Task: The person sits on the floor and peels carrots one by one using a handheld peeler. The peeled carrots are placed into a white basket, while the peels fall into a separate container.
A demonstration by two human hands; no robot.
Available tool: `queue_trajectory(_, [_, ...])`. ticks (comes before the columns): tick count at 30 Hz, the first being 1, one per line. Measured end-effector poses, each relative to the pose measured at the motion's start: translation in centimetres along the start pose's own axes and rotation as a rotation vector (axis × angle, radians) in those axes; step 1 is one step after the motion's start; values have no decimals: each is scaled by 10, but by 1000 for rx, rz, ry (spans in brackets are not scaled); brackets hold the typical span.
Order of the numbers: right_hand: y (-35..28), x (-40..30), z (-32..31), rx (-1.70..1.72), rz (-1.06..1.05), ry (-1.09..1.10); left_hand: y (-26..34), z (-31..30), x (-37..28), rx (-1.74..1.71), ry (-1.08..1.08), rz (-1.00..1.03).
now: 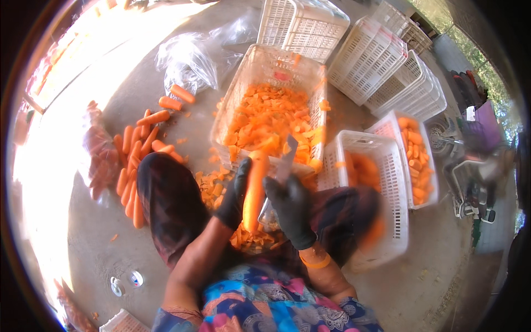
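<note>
Dark gloves cover both hands. My left hand is closed around a large peeled carrot, held upright over my lap. Close to its right, my right hand grips a knife with its blade pointing up and away from me; the handle is hidden in the fingers. Blade and carrot look apart. Just beyond the hands stands a white plastic crate holding a heap of orange carrot peelings. More peelings lie between my knees. A strip of peel rests on my right wrist.
Whole carrots lie on the floor at left, beside a filled plastic bag. Right of me stand a white crate with carrots and another carrot-filled crate. Farther off are a crumpled clear bag, stacked crates and a parked two-wheeler.
</note>
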State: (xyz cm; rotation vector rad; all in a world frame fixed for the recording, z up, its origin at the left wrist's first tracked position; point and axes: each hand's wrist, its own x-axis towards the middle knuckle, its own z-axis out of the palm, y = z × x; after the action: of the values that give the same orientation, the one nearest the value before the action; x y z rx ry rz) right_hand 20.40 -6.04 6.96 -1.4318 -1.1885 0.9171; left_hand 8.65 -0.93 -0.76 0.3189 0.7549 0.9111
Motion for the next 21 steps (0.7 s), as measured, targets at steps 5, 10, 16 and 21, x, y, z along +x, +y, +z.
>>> queue_trajectory(5, [19,-16,25,48,143,69,3,12,-3,-42,54,106])
queue_trajectory(10, [32,12,41,-65,26,194,-12,-22,3,290,-72,257])
queue_trajectory(16, [65,154,-3,-101,-243,296,2,-45,-23,718,-462,601])
queue_trajectory(21, [39,99,14,-187,-54,232,42,-18,-21,-30,-4,-34])
